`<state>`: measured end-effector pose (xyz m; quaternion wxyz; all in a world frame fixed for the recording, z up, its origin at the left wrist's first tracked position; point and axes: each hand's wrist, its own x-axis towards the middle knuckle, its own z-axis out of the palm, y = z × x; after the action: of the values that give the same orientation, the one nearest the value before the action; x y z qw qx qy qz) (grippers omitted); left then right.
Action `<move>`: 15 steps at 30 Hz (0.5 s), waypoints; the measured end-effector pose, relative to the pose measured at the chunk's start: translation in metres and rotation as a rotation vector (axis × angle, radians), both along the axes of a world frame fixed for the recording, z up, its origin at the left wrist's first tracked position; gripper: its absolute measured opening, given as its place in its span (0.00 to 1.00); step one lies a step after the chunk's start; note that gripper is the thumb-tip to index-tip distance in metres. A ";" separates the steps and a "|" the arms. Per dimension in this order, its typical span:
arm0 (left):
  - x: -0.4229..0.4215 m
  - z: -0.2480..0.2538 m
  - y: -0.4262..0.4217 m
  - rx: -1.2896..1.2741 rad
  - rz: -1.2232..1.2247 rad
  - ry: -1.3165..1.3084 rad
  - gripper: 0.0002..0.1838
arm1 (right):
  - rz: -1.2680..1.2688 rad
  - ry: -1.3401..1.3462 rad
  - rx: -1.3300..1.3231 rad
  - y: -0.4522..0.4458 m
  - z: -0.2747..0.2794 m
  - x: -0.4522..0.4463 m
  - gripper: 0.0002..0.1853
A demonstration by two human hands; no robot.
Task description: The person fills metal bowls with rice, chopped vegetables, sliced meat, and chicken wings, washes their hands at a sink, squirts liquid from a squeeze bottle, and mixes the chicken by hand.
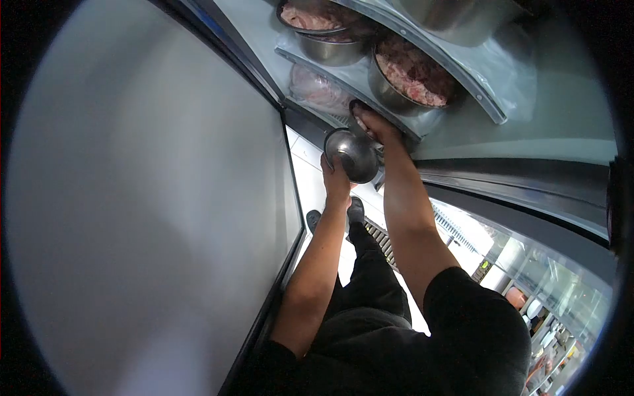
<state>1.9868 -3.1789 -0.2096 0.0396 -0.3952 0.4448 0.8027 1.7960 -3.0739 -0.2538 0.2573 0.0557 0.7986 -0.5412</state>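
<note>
A round, empty-looking metal bowl (pixel 352 156) is in my left hand (pixel 337 173), whose fingers grip its near left rim. My right hand (pixel 373 125) reaches to the lower shelf's front edge, just above and right of the bowl. Its fingers are curled round something I cannot make out, partly dark and partly pale. Close by on the lowest level lies a clear bag of pale pink meat (pixel 320 90). Above my right hand, a metal bowl of minced meat (pixel 413 76) stands on the shelf (pixel 350 88).
More metal bowls of meat (pixel 316 16) are stacked at the upper left of the shelf. A higher shelf (pixel 475 99) carries a large metal container (pixel 456 20). The open door (pixel 152 198) fills the left side. A floor grate (pixel 381 243) lies near my feet.
</note>
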 end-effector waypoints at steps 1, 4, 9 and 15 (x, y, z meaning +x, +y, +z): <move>0.001 -0.001 -0.002 0.013 -0.001 0.009 0.29 | 0.018 -0.209 -0.113 0.000 0.027 0.007 0.28; -0.002 0.016 -0.006 0.066 0.036 0.054 0.29 | 0.239 -0.222 -0.079 -0.008 0.052 0.029 0.34; 0.010 0.011 -0.016 0.200 0.086 0.066 0.27 | 0.302 0.329 0.501 -0.031 0.098 0.102 0.31; 0.055 0.028 -0.011 0.251 0.013 0.043 0.27 | 0.393 0.417 0.368 -0.015 0.142 0.164 0.28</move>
<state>2.0414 -3.1899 -0.1819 0.0741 -0.3726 0.3389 0.8607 1.9596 -3.0886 -0.1117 0.1733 -0.1656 0.9139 -0.3277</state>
